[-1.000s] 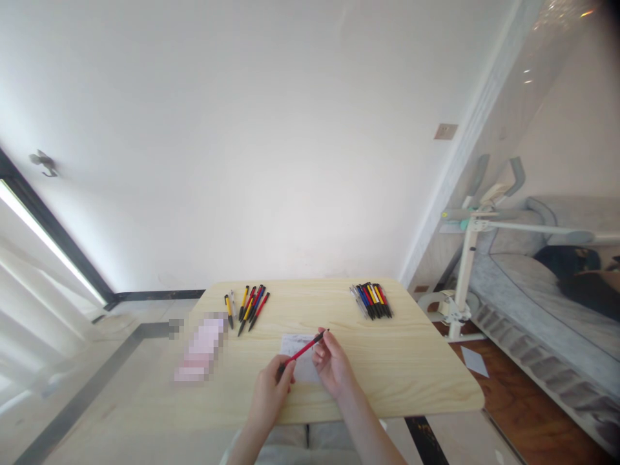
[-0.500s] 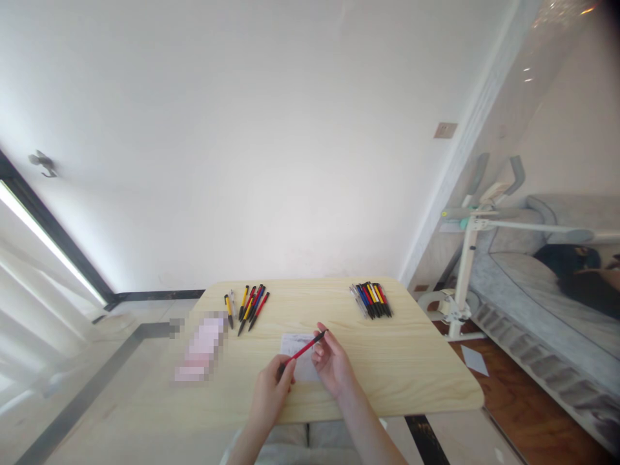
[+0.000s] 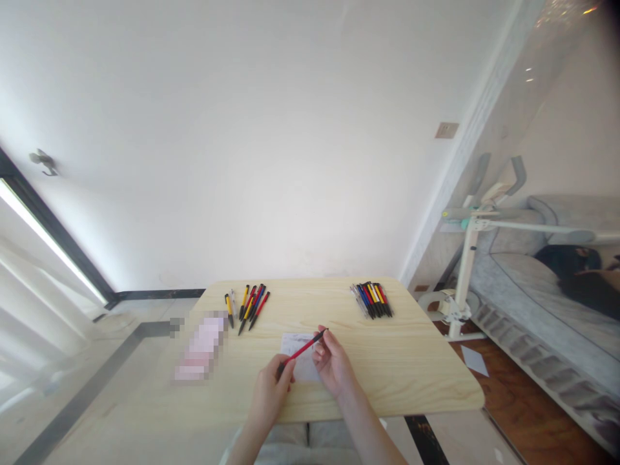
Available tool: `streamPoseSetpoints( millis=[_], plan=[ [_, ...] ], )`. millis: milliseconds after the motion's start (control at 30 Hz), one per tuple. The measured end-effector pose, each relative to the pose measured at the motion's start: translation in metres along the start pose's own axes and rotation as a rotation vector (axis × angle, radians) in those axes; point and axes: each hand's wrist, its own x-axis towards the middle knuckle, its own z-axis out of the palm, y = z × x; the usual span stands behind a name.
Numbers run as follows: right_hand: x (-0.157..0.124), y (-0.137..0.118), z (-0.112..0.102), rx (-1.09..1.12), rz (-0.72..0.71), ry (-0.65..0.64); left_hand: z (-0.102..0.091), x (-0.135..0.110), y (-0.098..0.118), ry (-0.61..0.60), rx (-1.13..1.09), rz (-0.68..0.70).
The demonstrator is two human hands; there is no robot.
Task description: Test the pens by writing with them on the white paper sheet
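Note:
A red pen with black ends slants upward to the right between my hands, above the table. My left hand grips its lower black end. At the upper black end, my right hand pinches with thumb and forefinger, the other fingers curled. Beneath the pen a sheet of paper with faint marks lies on the table, partly covered by both hands. To the left is a loose group of pens in yellow, red and blue with black ends. A tighter row of similar pens sits to the right.
The pale wooden table has rounded corners and stands close to a white wall. A blurred-out pink patch is at its left edge. Right of it are an exercise machine and a grey sofa.
My right forefinger, raised off the pen's upper end before, has come down onto it. The left hand and the other pens stay in place.

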Motion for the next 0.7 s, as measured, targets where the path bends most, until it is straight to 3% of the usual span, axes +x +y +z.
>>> streamPoseSetpoints(
  millis=[267,700],
  plan=[
    [0.0006,0.0012,0.0004,0.000,-0.019,0.034,0.0002,0.0004,-0.0024,0.011,0.002,0.021],
    [-0.0026,-0.0021,0.0024,-0.043,0.047,-0.027,0.0009,-0.0010,0.0002,-0.005,-0.020,-0.002]
  ],
)
